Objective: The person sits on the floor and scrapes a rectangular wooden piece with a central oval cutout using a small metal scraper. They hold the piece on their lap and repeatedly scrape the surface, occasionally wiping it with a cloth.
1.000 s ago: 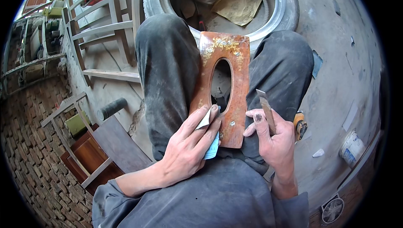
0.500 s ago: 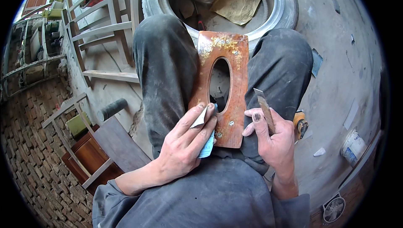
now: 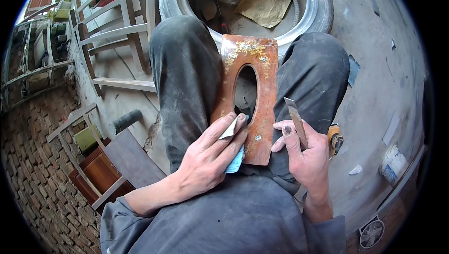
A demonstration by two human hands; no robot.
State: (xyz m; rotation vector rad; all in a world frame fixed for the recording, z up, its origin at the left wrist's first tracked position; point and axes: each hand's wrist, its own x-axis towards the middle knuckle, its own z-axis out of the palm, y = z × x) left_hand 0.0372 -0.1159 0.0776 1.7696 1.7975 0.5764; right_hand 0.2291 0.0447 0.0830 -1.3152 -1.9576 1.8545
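Observation:
A reddish-brown wooden panel (image 3: 263, 114) with an oval cut-out, gold floral decoration and small shiny inlays lies across my lap between my knees. My left hand (image 3: 206, 160) presses a folded piece of blue-backed sandpaper (image 3: 234, 163) onto the panel's near left part, by the lower end of the oval. One pale corner of it sticks up between the fingers. In my right hand (image 3: 306, 158), a narrow flat scraper blade (image 3: 296, 119) with a slanted tip points up and away. That hand's fingertips are at the panel's right edge.
Beyond my knees lies a tire (image 3: 320, 1) with brown paper (image 3: 265, 2) inside. Unfinished wooden chair frames (image 3: 124, 29) stand at the left, near a dark cylinder (image 3: 125, 121). On the right are a yellow-and-black power tool (image 3: 335, 139), a white bucket (image 3: 394, 164) and a small fan (image 3: 372, 233).
My left hand has slid slightly right and away along the panel with the sandpaper. My right hand and the blade have barely moved.

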